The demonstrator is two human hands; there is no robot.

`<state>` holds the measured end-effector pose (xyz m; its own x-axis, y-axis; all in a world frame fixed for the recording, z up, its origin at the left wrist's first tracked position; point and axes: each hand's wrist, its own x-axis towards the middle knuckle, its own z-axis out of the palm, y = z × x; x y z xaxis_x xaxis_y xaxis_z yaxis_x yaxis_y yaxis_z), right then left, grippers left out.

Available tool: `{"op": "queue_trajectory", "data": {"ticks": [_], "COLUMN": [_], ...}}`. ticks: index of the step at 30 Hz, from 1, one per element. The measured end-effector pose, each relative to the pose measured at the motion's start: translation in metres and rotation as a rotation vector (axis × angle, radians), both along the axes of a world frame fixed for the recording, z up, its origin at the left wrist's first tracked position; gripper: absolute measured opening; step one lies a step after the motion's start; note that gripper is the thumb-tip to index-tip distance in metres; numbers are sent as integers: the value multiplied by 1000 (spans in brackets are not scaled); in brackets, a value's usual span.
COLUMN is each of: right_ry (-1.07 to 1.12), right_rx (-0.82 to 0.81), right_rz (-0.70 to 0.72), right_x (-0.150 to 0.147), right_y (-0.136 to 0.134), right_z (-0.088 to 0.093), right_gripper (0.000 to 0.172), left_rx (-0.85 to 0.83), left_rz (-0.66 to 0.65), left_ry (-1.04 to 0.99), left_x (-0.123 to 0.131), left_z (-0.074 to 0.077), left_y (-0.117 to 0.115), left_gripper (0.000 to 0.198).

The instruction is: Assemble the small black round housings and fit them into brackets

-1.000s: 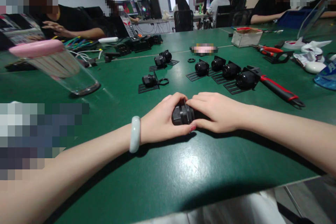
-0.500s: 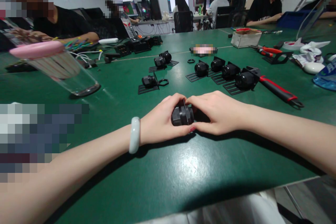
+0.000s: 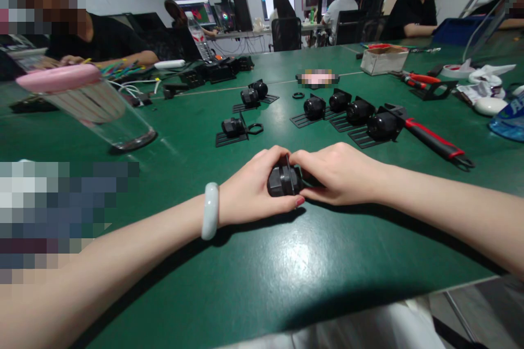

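Note:
A black cable gland (image 3: 280, 181) with a thin plate around it is held low over the green table, in front of me. My left hand (image 3: 257, 188) wraps its hexagonal left end, thumb along the near side and fingers over the top. At its right end, my right hand (image 3: 331, 174) pinches the gland between thumb and fingers; those fingertips are partly hidden. Beyond my hands lies another gland on a slotted bracket (image 3: 232, 128), with a loose ring nut (image 3: 256, 128) at its side. Several more such pieces, like the gland (image 3: 382, 125), stand to the right.
An adjustable wrench (image 3: 436, 139) with a red and black handle lies at right. A pink-lidded clear cup (image 3: 118, 114) stands at left. Farther back are a small white box (image 3: 383, 60), red-handled pliers (image 3: 421, 80) and a loose black ring (image 3: 298, 95). Other people sit around the table.
My right thumb has drawn in and up against the gland's right end, and the right hand has turned slightly. My left hand keeps its grip in the same place.

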<state>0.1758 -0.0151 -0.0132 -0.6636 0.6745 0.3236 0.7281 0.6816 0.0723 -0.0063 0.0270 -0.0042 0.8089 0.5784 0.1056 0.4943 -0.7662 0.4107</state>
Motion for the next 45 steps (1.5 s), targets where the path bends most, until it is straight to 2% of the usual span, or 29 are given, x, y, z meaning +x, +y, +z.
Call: {"op": "queue_trajectory", "data": {"ticks": [16, 27, 35, 45], "right_ry": [-17, 44, 67, 13], "right_rx": [-99, -141, -121, -36], "right_rz": [31, -14, -14, -17], "right_x": [1, 0, 1, 0], "right_y": [0, -1, -2, -1], "right_z": [4, 8, 5, 1], "right_gripper": [40, 37, 46, 41], "left_rx": [-15, 7, 2, -17], "left_rz": [9, 1, -17, 1], "left_ry": [-25, -7, -12, -20], "left_x": [0, -1, 0, 0], "left_z": [1, 0, 1, 1], "left_y": [0, 0, 0, 0], "left_gripper": [50, 49, 48, 47]}}
